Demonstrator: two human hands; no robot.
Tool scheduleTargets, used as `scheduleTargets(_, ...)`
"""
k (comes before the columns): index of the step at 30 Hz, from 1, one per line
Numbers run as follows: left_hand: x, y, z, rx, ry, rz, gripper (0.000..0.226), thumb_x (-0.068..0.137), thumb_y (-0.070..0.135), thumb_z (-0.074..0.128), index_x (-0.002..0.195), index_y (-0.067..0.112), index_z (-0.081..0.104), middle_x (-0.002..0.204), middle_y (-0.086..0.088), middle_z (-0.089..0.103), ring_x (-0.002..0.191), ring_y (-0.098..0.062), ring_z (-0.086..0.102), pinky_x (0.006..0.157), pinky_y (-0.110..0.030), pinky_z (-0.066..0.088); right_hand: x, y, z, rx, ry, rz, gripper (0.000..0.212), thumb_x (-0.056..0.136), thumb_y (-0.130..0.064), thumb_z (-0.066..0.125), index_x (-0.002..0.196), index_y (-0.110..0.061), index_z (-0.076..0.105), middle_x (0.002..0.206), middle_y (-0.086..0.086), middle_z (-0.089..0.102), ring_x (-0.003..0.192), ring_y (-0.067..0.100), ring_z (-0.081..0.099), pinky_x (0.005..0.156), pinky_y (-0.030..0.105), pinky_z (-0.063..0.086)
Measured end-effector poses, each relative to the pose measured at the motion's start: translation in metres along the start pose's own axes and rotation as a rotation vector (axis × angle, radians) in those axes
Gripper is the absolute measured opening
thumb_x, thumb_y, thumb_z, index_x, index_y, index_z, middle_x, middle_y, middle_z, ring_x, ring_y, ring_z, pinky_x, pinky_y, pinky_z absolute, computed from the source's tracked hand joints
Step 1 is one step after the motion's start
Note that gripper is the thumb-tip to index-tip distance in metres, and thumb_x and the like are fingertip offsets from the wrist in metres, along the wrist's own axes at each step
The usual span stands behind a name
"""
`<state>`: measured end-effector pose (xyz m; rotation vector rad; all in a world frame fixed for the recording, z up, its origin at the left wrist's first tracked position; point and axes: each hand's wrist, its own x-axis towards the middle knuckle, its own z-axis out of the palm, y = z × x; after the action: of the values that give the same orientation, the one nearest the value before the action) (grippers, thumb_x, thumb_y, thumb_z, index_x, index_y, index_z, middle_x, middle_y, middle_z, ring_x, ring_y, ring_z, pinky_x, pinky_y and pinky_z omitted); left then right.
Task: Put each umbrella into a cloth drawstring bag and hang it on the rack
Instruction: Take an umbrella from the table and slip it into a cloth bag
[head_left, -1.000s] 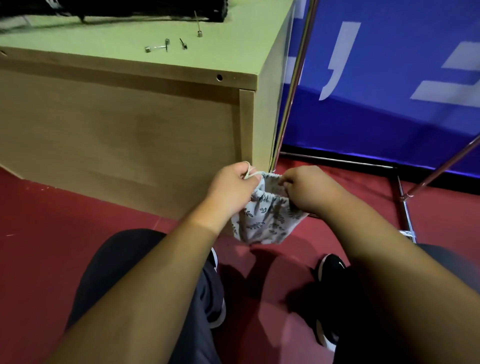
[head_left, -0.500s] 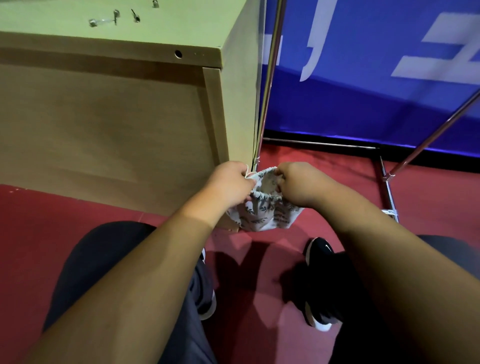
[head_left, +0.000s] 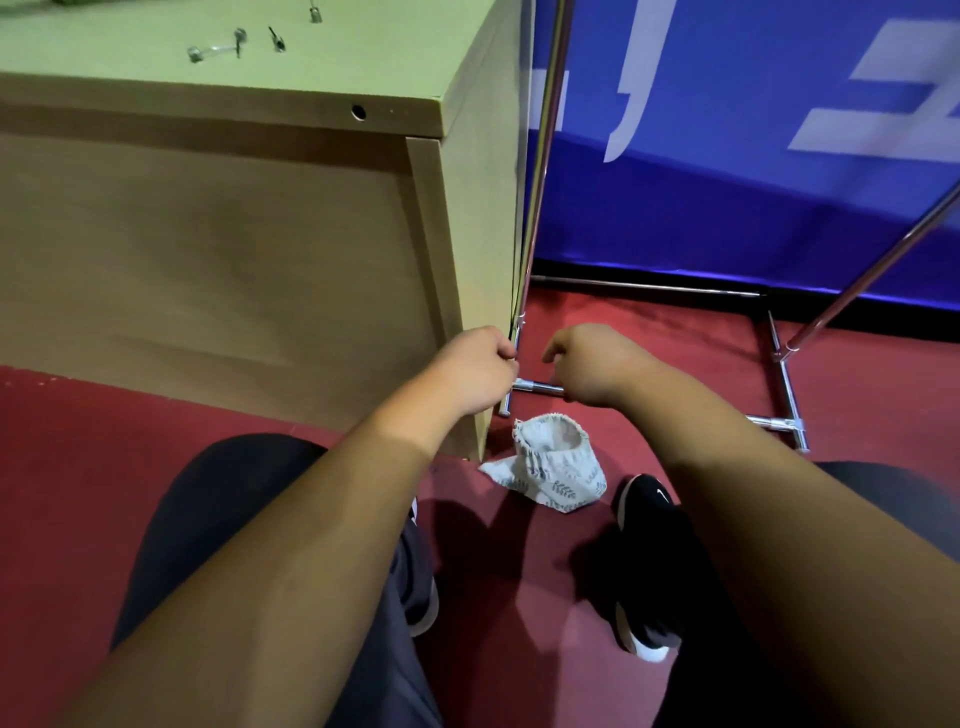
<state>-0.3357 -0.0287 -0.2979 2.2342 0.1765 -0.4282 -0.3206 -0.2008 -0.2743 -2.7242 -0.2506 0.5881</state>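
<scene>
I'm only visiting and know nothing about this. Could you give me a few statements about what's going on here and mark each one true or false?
1. The patterned cloth bag lies on the red floor. True.
2. Both hands are gripping the bag. False: the left hand and right hand are above it with fingers curled, and neither touches it.
3. An umbrella sticks out of the bag. False: no umbrella is in view, and the bag is slumped with its mouth open.
4. Small metal parts lie on top of the wooden cabinet. True.
5. The banner behind the metal rack is green. False: the banner is blue with white marks.
</scene>
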Motion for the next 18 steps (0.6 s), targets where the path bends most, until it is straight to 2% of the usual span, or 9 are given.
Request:
scheduleTargets(2, -0.004, 0.003, -0.003, -0.022, 0.027, 0.011, 0.008, 0.101, 0.018, 0.063, 0.104, 0.024, 0.066, 0.105, -0.012, 0.076, 0.095, -0.032, 0.077, 0.079, -0.038, 0.061, -0.001, -0.005, -0.005, 0.091, 0.043, 0.003, 0.032, 0.097, -0.001, 0.053, 0.118, -0.009, 0.077, 0.114, 0.013, 0.079, 0.108, 0.033, 0.072, 0.093, 0.038, 0.057)
scheduleTargets(4, -0.01, 0.006, -0.008, -0.051, 0.039, 0.003, 0.008, 0.101, 0.017, 0.062, 0.1, 0.025, 0.065, 0.104, -0.012, 0.075, 0.095, -0.035, 0.077, 0.081, -0.043, 0.062, -0.004, -0.01, -0.007, 0.23, 0.077, 0.024, 0.032, 0.094, 0.002, 0.054, 0.114, -0.01, 0.076, 0.112, 0.011, 0.08, 0.1, 0.031, 0.074, 0.088, 0.038, 0.06)
scheduleTargets(6, -0.018, 0.01, -0.013, -0.103, 0.042, 0.003, 0.012, 0.102, 0.014, 0.059, 0.097, 0.023, 0.065, 0.099, -0.01, 0.074, 0.091, -0.034, 0.077, 0.076, -0.042, 0.061, -0.009, -0.018, -0.008, 0.446, 0.093, 0.078, 0.026, 0.095, 0.002, 0.052, 0.105, -0.011, 0.073, 0.102, 0.012, 0.08, 0.078, 0.027, 0.072, 0.068, 0.034, 0.058)
scheduleTargets(8, -0.028, 0.015, -0.021, -0.137, 0.032, 0.025, 0.011, 0.104, 0.013, 0.058, 0.1, 0.02, 0.065, 0.095, -0.008, 0.071, 0.079, -0.023, 0.076, 0.074, -0.038, 0.059, -0.018, -0.029, -0.013, 0.663, 0.096, 0.117, 0.025, 0.099, -0.001, 0.045, 0.102, -0.009, 0.068, 0.091, 0.011, 0.079, 0.062, 0.022, 0.066, 0.054, 0.027, 0.049)
scheduleTargets(11, -0.045, 0.028, -0.042, -0.162, 0.012, 0.09, 0.013, 0.107, 0.013, 0.056, 0.099, 0.021, 0.064, 0.098, -0.006, 0.07, 0.07, -0.011, 0.071, 0.067, -0.032, 0.053, -0.033, -0.047, -0.033, 0.836, 0.12, 0.107, 0.027, 0.106, -0.01, 0.041, 0.11, -0.007, 0.068, 0.084, 0.006, 0.077, 0.059, 0.018, 0.065, 0.055, 0.026, 0.047)
scheduleTargets(14, -0.066, 0.047, -0.073, -0.222, 0.019, 0.168, 0.016, 0.108, 0.012, 0.057, 0.097, 0.022, 0.064, 0.099, -0.002, 0.071, 0.073, -0.013, 0.07, 0.063, -0.03, 0.052, -0.046, -0.071, -0.065, 1.013, 0.141, 0.079, 0.026, 0.108, -0.012, 0.044, 0.114, -0.005, 0.068, 0.085, 0.011, 0.075, 0.062, 0.02, 0.065, 0.059, 0.032, 0.051)
scheduleTargets(18, -0.098, 0.073, -0.123, -0.276, 0.063, 0.238, 0.013, 0.109, 0.014, 0.056, 0.108, 0.017, 0.069, 0.104, 0.001, 0.076, 0.074, -0.012, 0.07, 0.064, -0.027, 0.054, -0.068, -0.106, -0.115, 1.08, 0.205, -0.021, 0.027, 0.108, -0.011, 0.044, 0.114, -0.006, 0.069, 0.089, 0.011, 0.072, 0.063, 0.019, 0.062, 0.057, 0.032, 0.05)
